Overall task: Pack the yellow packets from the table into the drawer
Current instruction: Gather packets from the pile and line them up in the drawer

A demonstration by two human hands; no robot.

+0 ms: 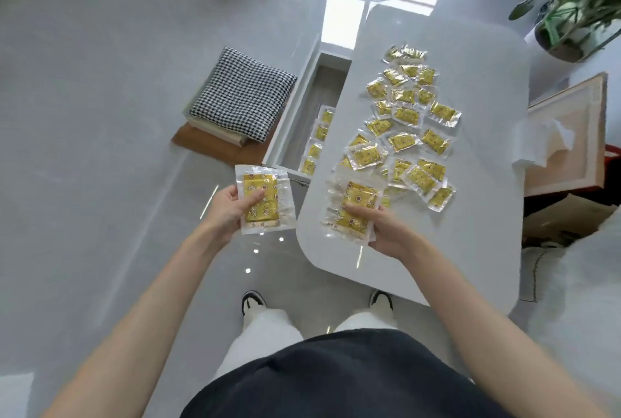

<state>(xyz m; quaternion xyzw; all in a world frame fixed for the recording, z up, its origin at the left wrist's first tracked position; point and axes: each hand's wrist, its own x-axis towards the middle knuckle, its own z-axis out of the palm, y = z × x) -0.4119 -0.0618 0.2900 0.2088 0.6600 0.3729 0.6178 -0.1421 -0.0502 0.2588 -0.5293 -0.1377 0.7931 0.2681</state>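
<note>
Fingers of the left hand (232,206) pinch one yellow packet (263,202) above the floor; the right hand (376,226) grips another packet (353,209) over the table (487,216) edge. Slick wrappers could slip before reaching the drawer (302,122), missing its narrow opening.

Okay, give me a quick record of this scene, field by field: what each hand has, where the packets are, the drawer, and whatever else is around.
left hand: left hand holds a yellow packet over the floor
right hand: right hand grips a second packet at the table's near edge
table: white table with many loose packets spread on it
drawer: open drawer left of the table, a row of packets already inside
nearby: checkered cushion, potted plant
</note>
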